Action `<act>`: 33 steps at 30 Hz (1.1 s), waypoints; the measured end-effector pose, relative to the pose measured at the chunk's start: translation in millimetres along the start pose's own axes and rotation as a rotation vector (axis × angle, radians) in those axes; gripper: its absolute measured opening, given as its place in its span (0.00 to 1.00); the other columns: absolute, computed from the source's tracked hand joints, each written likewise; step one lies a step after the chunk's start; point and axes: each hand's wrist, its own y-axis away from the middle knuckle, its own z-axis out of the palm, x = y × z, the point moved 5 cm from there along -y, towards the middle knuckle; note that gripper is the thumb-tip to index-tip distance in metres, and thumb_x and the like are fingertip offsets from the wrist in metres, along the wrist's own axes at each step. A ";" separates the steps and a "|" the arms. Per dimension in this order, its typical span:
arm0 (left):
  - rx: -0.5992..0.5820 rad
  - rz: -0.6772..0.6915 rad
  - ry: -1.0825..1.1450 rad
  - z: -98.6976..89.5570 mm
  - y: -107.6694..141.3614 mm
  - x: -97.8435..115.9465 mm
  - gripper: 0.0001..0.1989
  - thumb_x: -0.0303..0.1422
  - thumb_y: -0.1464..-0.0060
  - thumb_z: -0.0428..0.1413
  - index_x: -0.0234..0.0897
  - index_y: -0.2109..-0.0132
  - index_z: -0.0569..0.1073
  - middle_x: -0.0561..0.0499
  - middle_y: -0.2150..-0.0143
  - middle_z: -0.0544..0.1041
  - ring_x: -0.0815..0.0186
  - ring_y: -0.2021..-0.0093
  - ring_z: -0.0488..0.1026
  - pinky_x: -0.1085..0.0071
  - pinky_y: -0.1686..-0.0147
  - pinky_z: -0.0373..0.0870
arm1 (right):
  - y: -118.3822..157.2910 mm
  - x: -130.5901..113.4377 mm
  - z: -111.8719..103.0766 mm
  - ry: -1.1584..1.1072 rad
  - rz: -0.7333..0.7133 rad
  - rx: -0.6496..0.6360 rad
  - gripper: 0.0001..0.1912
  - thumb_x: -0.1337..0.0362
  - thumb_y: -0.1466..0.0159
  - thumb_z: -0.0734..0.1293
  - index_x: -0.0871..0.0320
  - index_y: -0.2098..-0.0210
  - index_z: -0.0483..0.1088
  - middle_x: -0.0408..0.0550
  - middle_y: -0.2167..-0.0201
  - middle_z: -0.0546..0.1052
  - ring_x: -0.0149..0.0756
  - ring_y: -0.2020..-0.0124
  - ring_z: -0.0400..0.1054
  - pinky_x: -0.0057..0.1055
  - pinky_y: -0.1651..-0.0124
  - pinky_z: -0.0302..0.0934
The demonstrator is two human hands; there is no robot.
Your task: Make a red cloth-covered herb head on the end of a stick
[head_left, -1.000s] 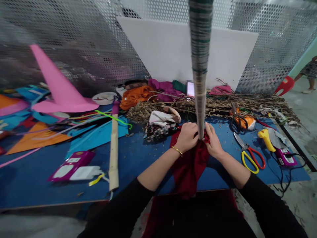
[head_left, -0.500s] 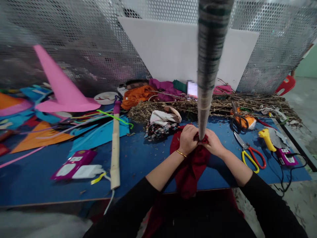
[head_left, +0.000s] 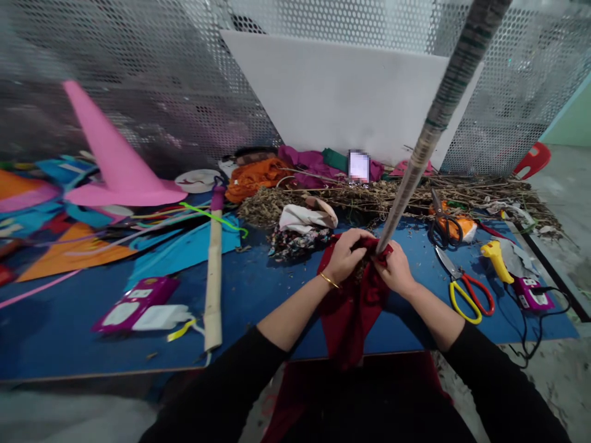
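Observation:
Dark red cloth lies on the blue table and hangs over its front edge. The lower end of a long wrapped pole rests in the gathered cloth, leaning up to the right. My left hand, with a gold bracelet at the wrist, has its fingers curled on the cloth left of the pole end. On the right side my right hand pinches the cloth close to the pole. Some dark brown dry bits show in the cloth between the hands.
Dry twigs line the table's back. Red-and-yellow scissors, black scissors and a yellow glue gun lie right. Left are a wooden stick, a pink cone hat, a purple packet and a blue table.
The pole's upper part has tilted to the right. My hands have moved slightly apart, and the cloth between them has opened, showing the brown bits.

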 end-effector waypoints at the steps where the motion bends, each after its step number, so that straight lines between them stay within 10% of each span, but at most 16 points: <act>1: -0.078 -0.033 0.028 -2.1 -1.6 -5.7 0.18 0.28 0.51 0.46 0.35 0.55 0.73 0.46 0.55 0.77 0.59 0.52 0.72 0.61 0.48 0.67 | 0.0 0.3 -0.1 0.006 -0.002 -0.001 0.12 0.62 0.35 0.59 0.58 0.54 0.68 0.56 0.58 0.74 0.47 0.54 0.66 0.45 0.49 0.62; 7: -0.328 -0.021 -0.268 -14.9 -15.4 -33.0 0.20 0.26 0.54 0.46 0.37 0.54 0.73 0.46 0.46 0.75 0.56 0.41 0.66 0.53 0.37 0.53 | 0.5 0.5 0.2 0.026 0.003 -0.003 0.13 0.59 0.33 0.58 0.58 0.56 0.68 0.57 0.59 0.74 0.47 0.55 0.66 0.45 0.50 0.62; 10: -0.274 -0.060 -0.346 -19.0 -21.9 -35.5 0.07 0.32 0.47 0.49 0.38 0.65 0.71 0.46 0.56 0.78 0.57 0.49 0.71 0.53 0.41 0.59 | 0.4 -0.2 -0.4 0.028 0.009 -0.010 0.13 0.59 0.33 0.58 0.59 0.57 0.69 0.56 0.61 0.74 0.47 0.56 0.66 0.44 0.50 0.62; 15: -0.160 -0.225 -0.080 -24.2 -23.2 -37.0 0.12 0.39 0.39 0.45 0.37 0.61 0.68 0.48 0.64 0.77 0.63 0.62 0.73 0.63 0.54 0.69 | 0.0 -1.4 -1.9 0.032 0.018 -0.024 0.13 0.59 0.32 0.58 0.59 0.56 0.69 0.56 0.61 0.74 0.47 0.56 0.67 0.44 0.50 0.62; 19: -0.429 -0.249 0.140 -9.1 -25.2 -44.5 0.17 0.41 0.44 0.51 0.36 0.53 0.73 0.46 0.50 0.76 0.60 0.48 0.71 0.64 0.46 0.65 | 0.4 -2.3 -3.3 0.026 0.023 -0.019 0.13 0.60 0.33 0.58 0.57 0.54 0.68 0.55 0.60 0.75 0.47 0.54 0.67 0.45 0.48 0.62; 23: -0.600 -0.283 0.161 1.9 -33.4 -51.1 0.17 0.42 0.50 0.56 0.34 0.59 0.76 0.48 0.58 0.79 0.60 0.56 0.73 0.66 0.52 0.68 | 2.1 -2.8 -4.2 0.021 0.016 0.009 0.12 0.61 0.33 0.58 0.58 0.54 0.68 0.56 0.59 0.75 0.47 0.53 0.67 0.45 0.47 0.62; 33: -0.214 -0.209 0.014 -42.7 -28.4 -32.3 0.13 0.43 0.44 0.51 0.37 0.68 0.64 0.52 0.67 0.69 0.65 0.65 0.66 0.70 0.61 0.64 | 4.0 3.6 1.4 0.044 0.050 -0.007 0.11 0.59 0.33 0.59 0.58 0.61 0.69 0.56 0.60 0.74 0.46 0.56 0.67 0.43 0.52 0.63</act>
